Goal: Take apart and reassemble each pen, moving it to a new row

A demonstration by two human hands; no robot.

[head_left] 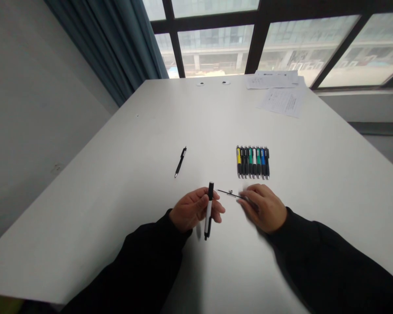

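My left hand (191, 209) pinches a white pen barrel (208, 212) with a black grip and black clip, its clip end tilted down toward me. No tip shows at the barrel's upper end. Slightly blurred, my right hand (265, 208) has its thumb and fingers closed on one end of a thin dark pen refill (222, 191), which points left toward the barrel. Beside the refill lies a small silver pen tip (230, 191). A complete black pen (180, 162) rests on the table beyond my left hand.
A neat row of several pens (253, 162), yellow, black, green, white and blue, lies beyond my right hand on the white table (101, 196). Printed papers (281, 100) sit at the far right edge, near the window. Two small round fittings (200, 83) are at the back edge.
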